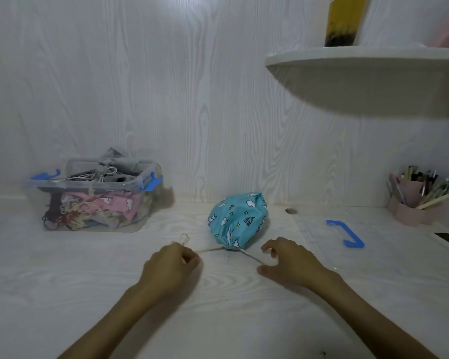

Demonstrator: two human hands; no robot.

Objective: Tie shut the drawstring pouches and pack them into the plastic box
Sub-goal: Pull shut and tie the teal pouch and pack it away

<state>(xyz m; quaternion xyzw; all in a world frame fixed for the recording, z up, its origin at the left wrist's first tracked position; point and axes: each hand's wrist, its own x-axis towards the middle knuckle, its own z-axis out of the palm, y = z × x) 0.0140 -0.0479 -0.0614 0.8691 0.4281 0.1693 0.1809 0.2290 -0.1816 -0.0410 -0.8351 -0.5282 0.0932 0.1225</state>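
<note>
Teal pouch [237,221] sits mid counter [88,281], neck cinched, facing person. Left hand [170,268] fingers pinching left cord [210,250], loop end poking out past knuckles. Right hand [288,260] curled round right cord [252,258], thumb and forefinger look slightly parted, so grip there not sure. Tip imo: pull both cords evenly outward, keep neck bunched, then cross for knot.

Plastic box [94,195] back left, already stuffed with pouches, well apart from hands. Blue-handled lid [346,234] lies right, pen holder [416,198] far right. Path to box looks open.
</note>
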